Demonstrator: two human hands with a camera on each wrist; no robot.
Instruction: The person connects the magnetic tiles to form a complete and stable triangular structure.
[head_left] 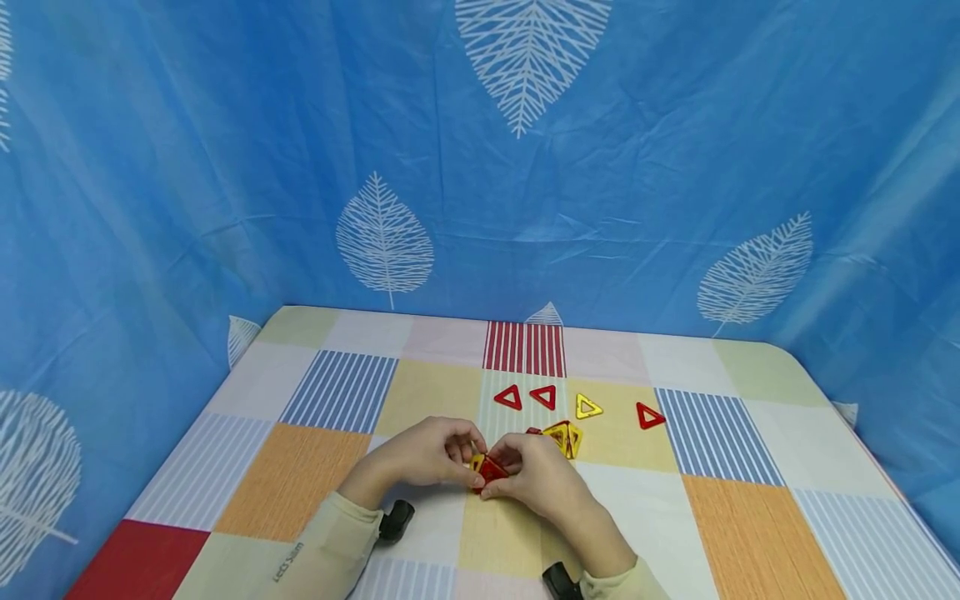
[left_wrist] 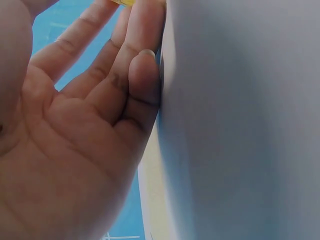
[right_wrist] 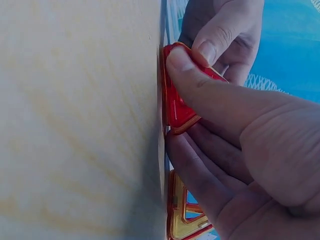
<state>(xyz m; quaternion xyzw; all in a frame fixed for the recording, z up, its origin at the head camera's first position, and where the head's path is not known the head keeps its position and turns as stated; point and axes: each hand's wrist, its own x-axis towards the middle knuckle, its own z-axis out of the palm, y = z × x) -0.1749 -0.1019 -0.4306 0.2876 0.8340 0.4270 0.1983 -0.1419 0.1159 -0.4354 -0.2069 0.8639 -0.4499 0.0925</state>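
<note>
Over the middle of the table, my left hand (head_left: 427,452) and right hand (head_left: 538,477) meet at a small piece built from red and yellow triangular magnetic tiles (head_left: 491,472). The right wrist view shows both thumbs pressing a red tile (right_wrist: 179,107), its lower edge close to the tabletop. My left fingers bend around the far side, and a yellow tile edge (left_wrist: 125,2) peeks out at their tips. Most of the piece is covered by the hands. Just beyond my right hand stands another red and yellow group of triangular tiles (head_left: 561,435), partly hidden.
Farther back lie a red triangle (head_left: 508,397), a second red triangle (head_left: 543,397), a yellow triangle (head_left: 587,407) and, to the right, another red triangle (head_left: 649,415). A patchwork cloth (head_left: 300,467) covers the table; a blue curtain (head_left: 637,208) hangs behind.
</note>
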